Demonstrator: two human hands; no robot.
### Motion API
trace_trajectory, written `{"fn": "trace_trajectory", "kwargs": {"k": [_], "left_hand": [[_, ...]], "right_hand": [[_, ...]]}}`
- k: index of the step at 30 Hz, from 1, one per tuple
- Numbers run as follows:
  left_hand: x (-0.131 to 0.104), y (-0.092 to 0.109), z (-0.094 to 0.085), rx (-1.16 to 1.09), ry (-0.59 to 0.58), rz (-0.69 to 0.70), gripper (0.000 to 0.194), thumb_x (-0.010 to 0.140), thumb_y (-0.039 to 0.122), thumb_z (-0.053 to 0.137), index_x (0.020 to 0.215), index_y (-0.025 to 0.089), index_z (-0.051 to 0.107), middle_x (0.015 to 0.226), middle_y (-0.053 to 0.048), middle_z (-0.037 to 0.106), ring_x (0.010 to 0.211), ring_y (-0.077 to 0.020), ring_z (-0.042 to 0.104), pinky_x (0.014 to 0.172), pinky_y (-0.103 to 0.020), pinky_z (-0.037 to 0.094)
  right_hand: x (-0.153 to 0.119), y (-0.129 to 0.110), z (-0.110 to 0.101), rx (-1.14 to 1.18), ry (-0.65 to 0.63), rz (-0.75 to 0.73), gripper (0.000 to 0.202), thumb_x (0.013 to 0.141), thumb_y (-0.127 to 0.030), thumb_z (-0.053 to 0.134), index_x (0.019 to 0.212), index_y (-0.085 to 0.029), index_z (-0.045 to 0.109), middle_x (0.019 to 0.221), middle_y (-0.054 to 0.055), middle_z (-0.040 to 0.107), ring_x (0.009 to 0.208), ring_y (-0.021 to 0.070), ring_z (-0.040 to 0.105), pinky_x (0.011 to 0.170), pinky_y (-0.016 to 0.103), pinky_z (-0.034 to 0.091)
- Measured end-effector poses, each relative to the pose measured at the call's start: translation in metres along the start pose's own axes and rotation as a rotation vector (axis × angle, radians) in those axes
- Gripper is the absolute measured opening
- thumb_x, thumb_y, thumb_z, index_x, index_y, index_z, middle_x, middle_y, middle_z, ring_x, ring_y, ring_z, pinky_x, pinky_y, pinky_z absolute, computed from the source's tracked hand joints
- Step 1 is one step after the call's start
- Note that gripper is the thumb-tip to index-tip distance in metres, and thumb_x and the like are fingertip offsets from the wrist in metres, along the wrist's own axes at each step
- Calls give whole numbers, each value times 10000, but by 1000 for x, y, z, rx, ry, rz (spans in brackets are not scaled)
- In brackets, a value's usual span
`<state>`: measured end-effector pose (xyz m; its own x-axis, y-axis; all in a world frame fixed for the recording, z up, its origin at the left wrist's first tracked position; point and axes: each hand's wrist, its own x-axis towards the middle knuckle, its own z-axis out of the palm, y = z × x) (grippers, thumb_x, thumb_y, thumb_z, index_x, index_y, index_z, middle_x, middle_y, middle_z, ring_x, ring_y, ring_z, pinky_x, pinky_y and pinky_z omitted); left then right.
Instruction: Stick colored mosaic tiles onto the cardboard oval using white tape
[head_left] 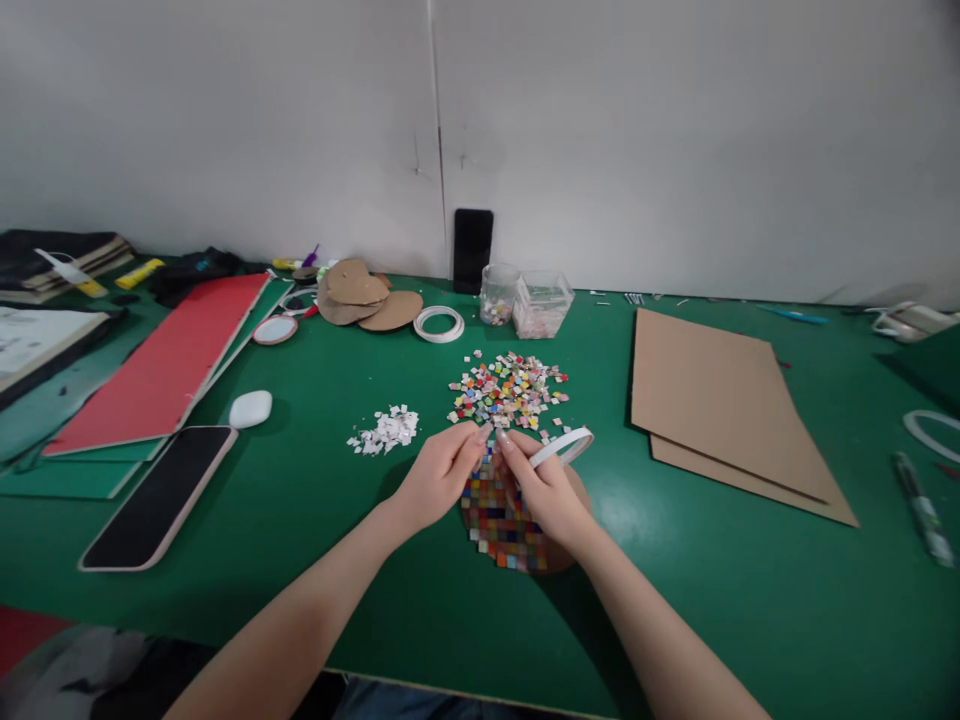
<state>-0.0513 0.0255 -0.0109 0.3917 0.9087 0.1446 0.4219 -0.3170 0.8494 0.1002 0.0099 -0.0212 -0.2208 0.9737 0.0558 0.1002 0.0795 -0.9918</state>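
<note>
My left hand (439, 475) is closed in a pinch, thumb against forefinger; what sits between the fingertips is too small to make out. My right hand (553, 500) holds a roll of white tape (559, 444), its own thumb and forefinger pinched close to the left fingertips. Below both hands lies a round cardboard disc (577, 490), with rows of coloured mosaic tiles (495, 520) covering its left part. The right hand hides some of the disc. Just beyond the fingertips spreads a pile of loose mosaic tiles (510, 388). White paper scraps (387, 430) are heaped left of the hands.
Behind the pile stand a clear cup (498, 295), a clear box (541, 305) and a phone (472, 250) against the wall. Another tape roll (439, 324) lies near cardboard pieces (352, 290). Cardboard sheets (712, 390) are right; a phone (161, 500) and red board (172, 360) left.
</note>
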Motion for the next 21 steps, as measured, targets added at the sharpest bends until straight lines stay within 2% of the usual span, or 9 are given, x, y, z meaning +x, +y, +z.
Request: {"fn": "trace_trajectory", "kwargs": {"k": [4,7,15,18,21], "left_hand": [[3,6,1,-310,-46,-238,429,905,484,240,626,191,384,505,50,334,410,-70,326,397,-206,289],[5,8,-1,-398,-93,-325,442,888,503,278,597,189,390,468,56,333,378,-65,307,379,-205,266],[6,4,-6,-521,-210,-399,464,900,468,277,553,189,408,452,35,354,395,-75,286,402,-224,265],[5,2,-5,-523,-215,-413,461,898,469,282,552,193,408,459,36,352,392,-74,275,408,-229,265],[5,0,-4,-515,-224,-415,456,893,481,291,557,195,408,471,36,359,394,-73,280,423,-232,292]], "right_hand": [[3,2,-5,60,67,23,323,886,-426,398,648,-209,418,588,-37,331,527,119,323,489,243,284],[5,3,-8,17,123,-12,312,880,-411,419,647,-205,453,597,-32,362,545,121,347,502,242,296],[9,12,-16,-86,272,-24,328,859,-405,476,605,-198,481,495,-48,363,458,103,332,443,241,262],[13,18,-23,-135,386,-24,334,845,-402,502,584,-194,483,474,-45,392,449,104,370,448,242,290],[16,22,-29,-98,439,38,302,833,-414,509,628,-193,505,492,-34,465,428,110,445,441,241,338]]}}
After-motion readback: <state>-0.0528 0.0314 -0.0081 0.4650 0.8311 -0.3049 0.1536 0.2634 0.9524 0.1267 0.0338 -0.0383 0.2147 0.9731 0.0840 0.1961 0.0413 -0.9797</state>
